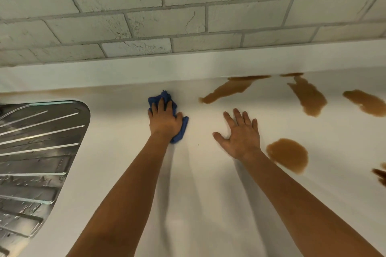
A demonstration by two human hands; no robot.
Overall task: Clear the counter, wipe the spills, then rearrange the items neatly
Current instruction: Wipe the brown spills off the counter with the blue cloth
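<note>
My left hand [165,119] presses a crumpled blue cloth [181,129] flat on the white counter [198,204], close to the back ledge. Its fingers lie straight over the cloth. My right hand [240,133] rests flat on the counter with spread fingers, a little right of the cloth. Several brown spills lie on the counter: a round puddle [289,154] just right of my right wrist, a long streak [227,89] at the back, another streak [309,98] further right, and a patch [366,102] near the right edge.
A steel sink drainboard [35,152] with raised ribs fills the left side. A white ledge [146,69] and a pale brick wall [188,12] close off the back. A dark brown smear [381,174] shows at the right frame edge.
</note>
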